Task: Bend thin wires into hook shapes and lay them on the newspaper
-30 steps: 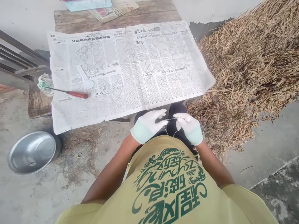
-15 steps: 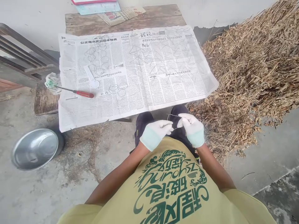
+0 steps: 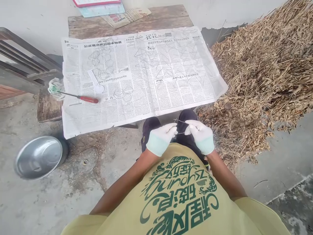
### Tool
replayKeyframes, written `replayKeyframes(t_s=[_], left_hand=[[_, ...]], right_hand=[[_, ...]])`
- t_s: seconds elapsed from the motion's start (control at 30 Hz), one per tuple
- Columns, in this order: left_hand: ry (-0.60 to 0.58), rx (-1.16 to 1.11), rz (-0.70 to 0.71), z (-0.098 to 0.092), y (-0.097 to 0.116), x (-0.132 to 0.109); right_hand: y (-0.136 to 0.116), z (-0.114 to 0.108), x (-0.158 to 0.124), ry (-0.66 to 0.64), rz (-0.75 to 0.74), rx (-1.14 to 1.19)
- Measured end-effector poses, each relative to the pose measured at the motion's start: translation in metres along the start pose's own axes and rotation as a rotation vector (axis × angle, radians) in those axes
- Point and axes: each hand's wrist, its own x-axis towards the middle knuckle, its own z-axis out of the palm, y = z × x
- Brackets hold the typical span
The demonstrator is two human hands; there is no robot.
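Both hands wear white gloves with pale green cuffs and meet above my lap, just in front of the table's near edge. My left hand (image 3: pixel 163 135) is closed in a pinch on one side of a thin bent wire (image 3: pixel 180 121). From the other side, my right hand (image 3: pixel 199 133) pinches the same wire between thumb and fingers. The wire spans the small gap between the hands and has angled corners; its ends are partly hidden by the gloves. Bent wire shapes (image 3: pixel 165 62), some angular and some of round loops (image 3: pixel 123 95), lie on the newspaper (image 3: pixel 144 109).
The newspaper covers most of a wooden table (image 3: pixel 166 19). On it are a red-handled screwdriver (image 3: pixel 88 99) and a white spoon-shaped piece (image 3: pixel 96 83). A metal pot (image 3: pixel 39 158) stands on the floor at left, near a wooden chair (image 3: pixel 24 58). Dry straw (image 3: pixel 256 85) is heaped at right.
The hands have shifted slightly, and the wire between them has turned a little. The view has moved slightly too. Things on the table stay in place.
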Motion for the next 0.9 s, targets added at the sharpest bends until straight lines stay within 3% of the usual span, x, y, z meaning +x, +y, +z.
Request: replayKeyframes(t_s=[0.27, 0.47, 0.67, 0.77, 0.9], left_hand=[[-0.004, -0.068, -0.079, -0.005, 0.008, -0.005], [-0.037, -0.286, -0.102, -0.004, 0.012, -0.014], [-0.187, -0.597, -0.154, -0.005, 0.002, -0.008], [-0.229, -0.637, -0.203, -0.003, -0.001, -0.006], [-0.089, -0.455, -0.111, -0.002, 0.003, -0.01]], right_hand=[[0.005, 0.005, 0.004, 0.052, 0.03, 0.092], [0.007, 0.007, 0.004, 0.044, 0.016, 0.113], [0.009, 0.009, 0.001, 0.039, 0.012, 0.073], [0.009, 0.01, 0.001, 0.026, 0.023, 0.06], [0.009, 0.012, 0.002, 0.03, 0.059, 0.075]])
